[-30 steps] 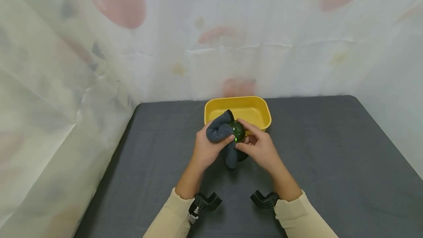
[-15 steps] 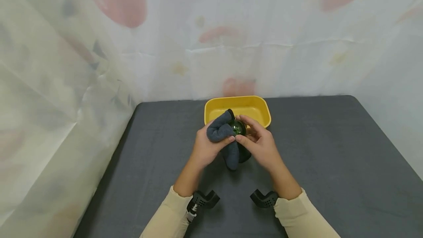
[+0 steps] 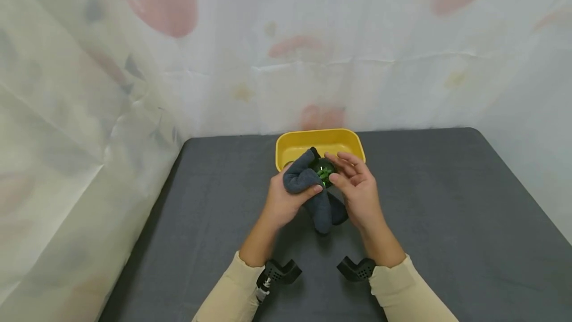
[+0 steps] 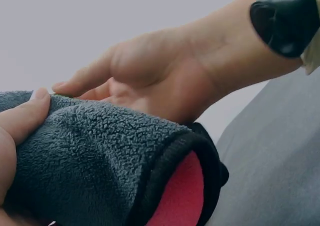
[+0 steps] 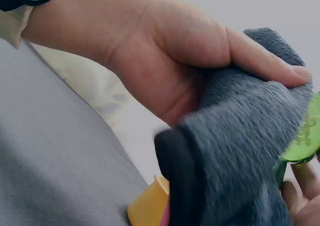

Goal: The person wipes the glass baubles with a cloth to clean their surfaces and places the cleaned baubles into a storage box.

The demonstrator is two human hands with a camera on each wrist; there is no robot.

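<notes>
Grey table [image 3: 447,222]: left hand [image 3: 286,200] grips cloth [image 3: 308,183]; right hand [image 3: 359,193] cups green ball [image 3: 322,169]

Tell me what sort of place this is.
Probably a makeshift recording booth, not a lived-in room: a dark grey table hemmed by translucent patterned sheeting, with only a yellow tub and the grey cloth that the hands hold.

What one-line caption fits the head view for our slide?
Left hand grips a grey fleece cloth against a green ball held by the right hand before a yellow tub.
</notes>
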